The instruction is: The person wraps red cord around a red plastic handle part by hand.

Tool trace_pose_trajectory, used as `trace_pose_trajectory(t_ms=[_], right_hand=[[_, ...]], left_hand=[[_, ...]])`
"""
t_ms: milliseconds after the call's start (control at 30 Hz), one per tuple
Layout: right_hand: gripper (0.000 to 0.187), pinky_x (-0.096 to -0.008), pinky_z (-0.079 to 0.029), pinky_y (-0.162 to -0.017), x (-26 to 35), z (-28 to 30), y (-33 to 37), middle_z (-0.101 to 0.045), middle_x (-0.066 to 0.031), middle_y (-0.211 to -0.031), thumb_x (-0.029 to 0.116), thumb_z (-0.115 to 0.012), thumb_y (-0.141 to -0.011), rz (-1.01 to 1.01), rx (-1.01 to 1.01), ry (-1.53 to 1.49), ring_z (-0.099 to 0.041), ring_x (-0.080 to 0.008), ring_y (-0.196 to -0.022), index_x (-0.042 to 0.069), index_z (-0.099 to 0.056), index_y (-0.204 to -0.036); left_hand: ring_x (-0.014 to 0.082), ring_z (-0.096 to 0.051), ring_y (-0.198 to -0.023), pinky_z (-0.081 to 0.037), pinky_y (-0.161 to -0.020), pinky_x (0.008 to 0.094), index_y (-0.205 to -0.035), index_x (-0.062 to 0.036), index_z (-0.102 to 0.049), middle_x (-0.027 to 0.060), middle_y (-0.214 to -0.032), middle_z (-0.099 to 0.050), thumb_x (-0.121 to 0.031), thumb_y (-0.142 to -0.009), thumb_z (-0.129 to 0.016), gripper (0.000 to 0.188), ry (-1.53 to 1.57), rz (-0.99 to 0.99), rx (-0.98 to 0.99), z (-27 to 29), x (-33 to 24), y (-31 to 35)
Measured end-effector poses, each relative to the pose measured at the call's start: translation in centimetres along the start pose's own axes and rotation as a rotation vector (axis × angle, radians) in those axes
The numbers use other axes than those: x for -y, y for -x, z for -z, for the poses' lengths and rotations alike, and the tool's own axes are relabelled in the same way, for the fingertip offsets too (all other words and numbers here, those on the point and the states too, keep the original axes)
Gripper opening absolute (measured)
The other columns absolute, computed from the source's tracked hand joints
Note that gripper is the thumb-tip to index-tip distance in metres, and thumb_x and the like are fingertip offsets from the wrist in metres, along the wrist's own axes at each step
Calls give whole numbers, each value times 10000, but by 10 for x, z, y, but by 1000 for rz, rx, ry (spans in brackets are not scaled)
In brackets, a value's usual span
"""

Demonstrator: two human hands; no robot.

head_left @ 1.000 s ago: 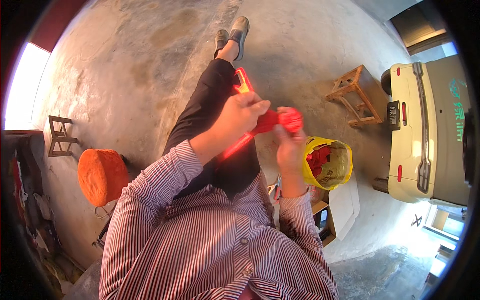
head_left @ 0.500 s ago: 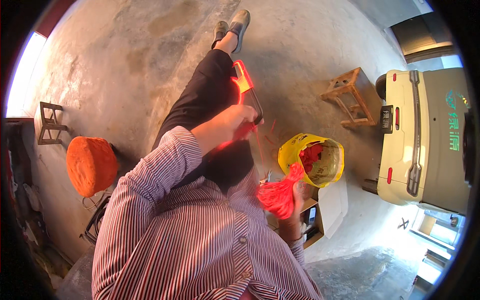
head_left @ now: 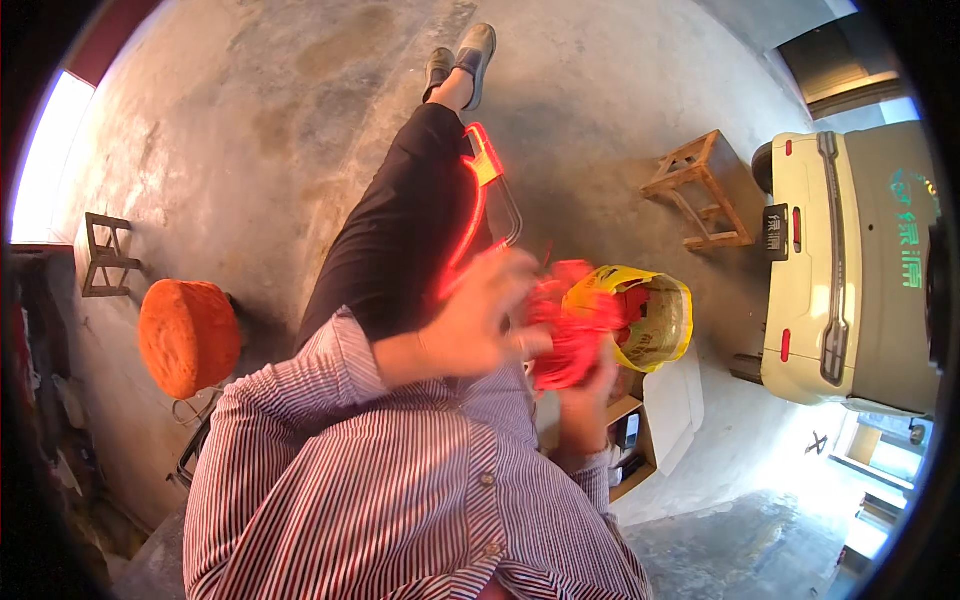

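A bundle of red strands (head_left: 565,350) is in my right hand (head_left: 592,388), whose fingers wrap round its near right side. My left hand (head_left: 480,318) is smeared by motion, just left of the bundle. Its fingers and thumb are apart, and whether the thumb touches the strands I cannot tell. Beyond it, a narrow bent metal frame (head_left: 512,207) lies along my dark trouser leg. Red material and a yellowish patch (head_left: 486,167) cover its far end. A bright red strip (head_left: 468,235) runs along its left side toward my left hand.
Right of the bundle stands an open yellow bag (head_left: 681,300) with red material inside. Below it is an open cardboard box (head_left: 632,480). An orange round stool (head_left: 188,338) and small wooden stool (head_left: 108,256) are left; another wooden stool (head_left: 705,190) and a pale vehicle (head_left: 800,270) are right.
My left hand has left the metal frame and moved back toward me, its fingers opening beside the bundle. My right hand has raised the red bundle slightly, away from me.
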State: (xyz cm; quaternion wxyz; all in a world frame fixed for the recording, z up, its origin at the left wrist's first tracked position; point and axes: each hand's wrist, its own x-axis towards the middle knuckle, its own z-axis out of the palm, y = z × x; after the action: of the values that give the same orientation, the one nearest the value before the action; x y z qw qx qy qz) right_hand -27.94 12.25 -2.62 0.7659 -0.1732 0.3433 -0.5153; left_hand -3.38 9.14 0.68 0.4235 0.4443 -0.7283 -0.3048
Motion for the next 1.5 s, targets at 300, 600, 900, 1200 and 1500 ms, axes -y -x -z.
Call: trace_pose_trajectory(t_ms=[300, 600, 900, 1200, 1500], right_hand=[[459, -283, -473, -647, 17, -29, -97, -708, -36, -904, 416, -589, -1028, -101, 309, 119, -640, -136, -741, 21, -638, -1256], [490, -405, -501, -1036, -11, -61, -154, -641, -126, -1263, 162, -837, -776, 480, 161, 1438, -606, -326, -1216, 14, -665, -1211], [219, -396, -497, -1013, 59, -68, -53, -645, -117, -1221, 80, -699, -862, 451, 104, 191, -637, -280, -1150, 20, -669, -1070], [703, -316, -492, -741, 24, -164, 68, -629, -75, -984, 522, -792, -820, -539, 601, -97, -608, -155, -836, -28, -485, -1133], [596, -280, -445, -567, 41, -203, 30, -643, -82, -739, 455, -883, -800, -86, 1252, -200, -570, -159, -603, -29, -633, -1041]], left_hand=[[261, -645, -1054, -525, -925, 363, -1131, -55, -653, 97, -1180, -609, 0, -819, -796, 348, -20, -101, -232, 71, 26, -47], [384, -657, -1071, -545, -901, 454, -1221, -50, -594, 191, -1113, -656, -66, -744, -753, 503, -417, 261, 213, 40, 71, -77], [192, -710, -870, -567, -829, 314, -1069, 15, -678, 129, -938, -709, -72, -850, -805, 267, 155, 364, 57, 28, 54, -36], [167, -704, -799, -567, -763, 304, -1153, -6, -629, 99, -875, -712, -21, -892, -754, 290, 191, 311, -47, 4, 67, -25], [160, -671, -845, -549, -766, 324, -1099, 12, -621, 105, -877, -664, -63, -943, -704, 192, -17, 227, -161, 14, 49, -37]])
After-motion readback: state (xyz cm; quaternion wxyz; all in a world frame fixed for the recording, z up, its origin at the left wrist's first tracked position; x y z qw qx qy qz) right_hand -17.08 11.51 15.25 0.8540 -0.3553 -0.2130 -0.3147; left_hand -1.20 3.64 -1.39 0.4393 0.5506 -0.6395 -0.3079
